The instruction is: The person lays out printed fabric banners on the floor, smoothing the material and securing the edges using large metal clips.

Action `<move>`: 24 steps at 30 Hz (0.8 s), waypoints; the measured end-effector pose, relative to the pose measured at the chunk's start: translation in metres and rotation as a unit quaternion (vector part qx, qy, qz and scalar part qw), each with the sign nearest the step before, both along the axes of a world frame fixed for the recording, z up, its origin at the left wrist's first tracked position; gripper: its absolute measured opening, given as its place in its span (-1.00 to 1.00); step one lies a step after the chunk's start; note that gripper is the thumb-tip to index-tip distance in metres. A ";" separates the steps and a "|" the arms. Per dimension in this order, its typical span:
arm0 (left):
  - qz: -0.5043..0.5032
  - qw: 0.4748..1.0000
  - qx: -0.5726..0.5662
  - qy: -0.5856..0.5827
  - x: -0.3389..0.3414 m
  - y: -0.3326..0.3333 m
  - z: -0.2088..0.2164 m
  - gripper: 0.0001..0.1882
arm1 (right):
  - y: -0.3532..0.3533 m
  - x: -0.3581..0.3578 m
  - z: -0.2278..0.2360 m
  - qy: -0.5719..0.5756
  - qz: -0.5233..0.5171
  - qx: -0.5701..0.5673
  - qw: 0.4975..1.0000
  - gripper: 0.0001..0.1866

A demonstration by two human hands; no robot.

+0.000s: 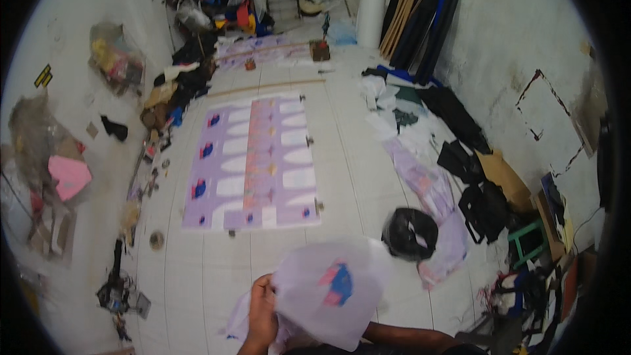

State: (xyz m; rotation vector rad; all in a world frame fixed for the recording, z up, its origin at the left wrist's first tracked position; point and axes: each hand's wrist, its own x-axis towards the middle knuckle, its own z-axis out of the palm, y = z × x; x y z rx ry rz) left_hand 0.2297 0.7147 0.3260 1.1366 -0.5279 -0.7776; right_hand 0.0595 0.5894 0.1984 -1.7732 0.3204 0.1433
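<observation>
A lavender fabric piece [302,309] with a blue and pink printed motif is held up close in front of me. My left hand [263,306] pinches its left edge, fingers closed. From the lower right my right forearm [411,337] reaches in behind the fabric, which hides that hand and its fingers. More lavender cloth [238,321] hangs or lies beside my left wrist, partly hidden. Beyond, on the tiled floor, lies a printed lavender sheet [236,164] with white shapes, an orange middle strip and blue motifs, with small dark clips or weights along its edges.
A black bag-lined bin [411,233] stands right of the sheet, near crumpled lavender cloth [424,181]. Fabric rolls [420,23] lean on the right wall. A green stool [528,244] is at the right. Wooden strips [269,87] cross the far floor; tools and scraps line the left wall.
</observation>
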 end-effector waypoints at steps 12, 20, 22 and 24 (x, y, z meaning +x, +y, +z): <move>-0.301 0.875 0.109 -0.364 0.136 -0.403 0.066 -0.52 | -0.381 0.072 0.141 -0.101 -0.084 -0.234 0.963 -0.24; 0.293 0.830 -0.013 -0.474 0.344 -0.552 0.149 -0.52 | -0.627 0.193 0.059 0.064 -0.018 -0.223 0.972 -0.47; 0.401 0.783 0.044 -0.474 0.387 -0.564 0.189 -0.54 | -0.685 0.223 0.011 0.045 -0.020 -0.247 0.968 -0.53; 0.449 0.781 0.027 -0.434 0.440 -0.564 0.200 -0.54 | -0.737 0.264 -0.016 0.019 -0.049 -0.178 0.983 -0.57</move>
